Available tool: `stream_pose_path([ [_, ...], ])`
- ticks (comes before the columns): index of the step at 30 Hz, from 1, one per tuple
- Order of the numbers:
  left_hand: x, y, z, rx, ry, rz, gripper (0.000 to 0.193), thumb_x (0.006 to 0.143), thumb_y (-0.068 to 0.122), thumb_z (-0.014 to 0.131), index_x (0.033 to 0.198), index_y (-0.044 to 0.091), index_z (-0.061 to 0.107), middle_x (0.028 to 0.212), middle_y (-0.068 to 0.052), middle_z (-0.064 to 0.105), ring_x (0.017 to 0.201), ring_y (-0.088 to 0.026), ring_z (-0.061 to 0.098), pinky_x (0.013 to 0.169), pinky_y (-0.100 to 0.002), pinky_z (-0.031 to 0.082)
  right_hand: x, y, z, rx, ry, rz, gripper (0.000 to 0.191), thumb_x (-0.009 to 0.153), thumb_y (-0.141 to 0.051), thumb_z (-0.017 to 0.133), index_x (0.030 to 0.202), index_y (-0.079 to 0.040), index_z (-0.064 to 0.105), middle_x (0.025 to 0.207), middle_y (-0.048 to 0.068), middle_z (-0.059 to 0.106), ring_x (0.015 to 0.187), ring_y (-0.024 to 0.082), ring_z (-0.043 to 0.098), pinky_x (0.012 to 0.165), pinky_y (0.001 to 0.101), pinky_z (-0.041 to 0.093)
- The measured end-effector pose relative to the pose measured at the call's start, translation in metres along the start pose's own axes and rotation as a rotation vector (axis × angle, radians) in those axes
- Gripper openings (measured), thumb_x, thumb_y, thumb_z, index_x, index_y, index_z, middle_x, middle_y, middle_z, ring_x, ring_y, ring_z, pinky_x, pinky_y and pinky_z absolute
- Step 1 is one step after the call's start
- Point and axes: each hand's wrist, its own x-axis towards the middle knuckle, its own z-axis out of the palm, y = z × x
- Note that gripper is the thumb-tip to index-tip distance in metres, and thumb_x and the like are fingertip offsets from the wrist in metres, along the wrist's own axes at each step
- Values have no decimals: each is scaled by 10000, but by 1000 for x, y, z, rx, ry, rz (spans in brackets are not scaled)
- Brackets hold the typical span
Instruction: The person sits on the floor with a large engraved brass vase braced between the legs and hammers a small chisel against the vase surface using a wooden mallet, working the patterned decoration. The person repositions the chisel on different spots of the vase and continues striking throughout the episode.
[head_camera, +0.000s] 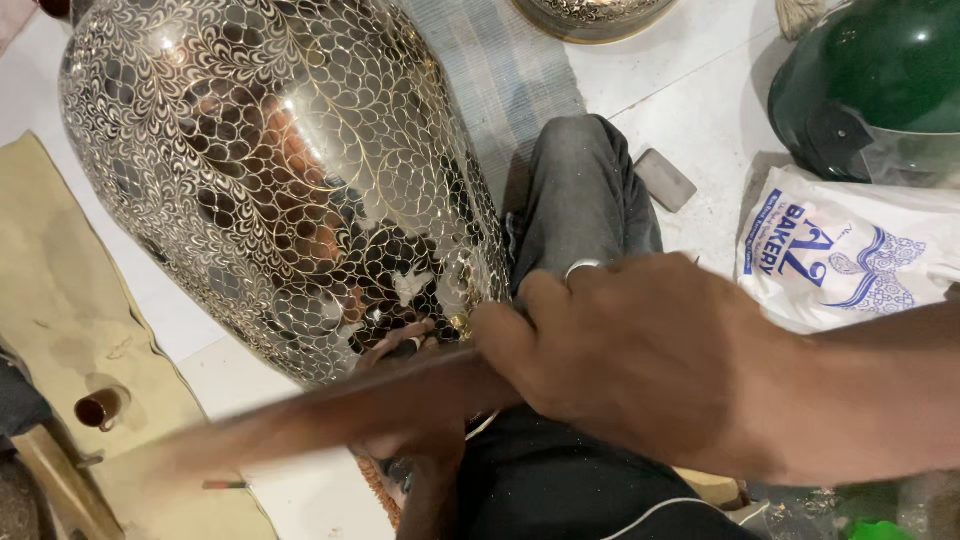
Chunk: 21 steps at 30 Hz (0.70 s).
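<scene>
The right hand, in the lower centre of the frame, is closed tightly round a long wooden stick. The stick is motion-blurred, and its long axis runs from the fist down toward the lower left. Under it the left hand pinches a small dark tool against the lower side of a large engraved metal vase, which fills the upper left and leans with its long axis toward the upper left. At the right edge lies a white plastic bag with blue print, crumpled, just below a green helmet.
</scene>
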Motion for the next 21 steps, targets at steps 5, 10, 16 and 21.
stream_pose_path([
  [5, 18, -14, -24, -296, -191, -529, 580, 1048, 405, 593, 1373, -71, 523, 1228, -209, 670, 1116, -309, 679, 976, -413, 558, 6, -2, -12, 242, 277, -50, 350, 776, -215, 658, 1085, -57, 604, 751, 67, 651, 574, 256, 699, 421, 418, 521],
  [10, 18, -10, -20, -88, -271, -29, 433, 998, 475, 580, 1094, 67, 688, 1023, -135, 778, 964, -261, 797, 1070, -492, 603, 9, -9, -19, -55, 163, 25, 267, 861, -210, 632, 1071, -54, 579, 693, 87, 628, 592, 276, 717, 431, 406, 570],
  [16, 67, 41, -5, -381, -893, -502, 517, 1033, 338, 517, 1372, -51, 478, 1324, -275, 608, 1200, -342, 597, 1014, -455, 470, 15, -14, -21, 240, 143, -33, 304, 824, -210, 648, 1079, -60, 579, 746, 50, 636, 569, 213, 696, 419, 384, 538],
  [21, 25, 37, 15, -201, 77, 1, 439, 1089, 298, 586, 1379, -14, 484, 1269, -217, 648, 1137, -319, 701, 977, -398, 662, 18, -17, -22, -65, -83, 37, 250, 992, -232, 563, 1110, -16, 519, 730, 106, 621, 601, 253, 694, 405, 391, 561],
])
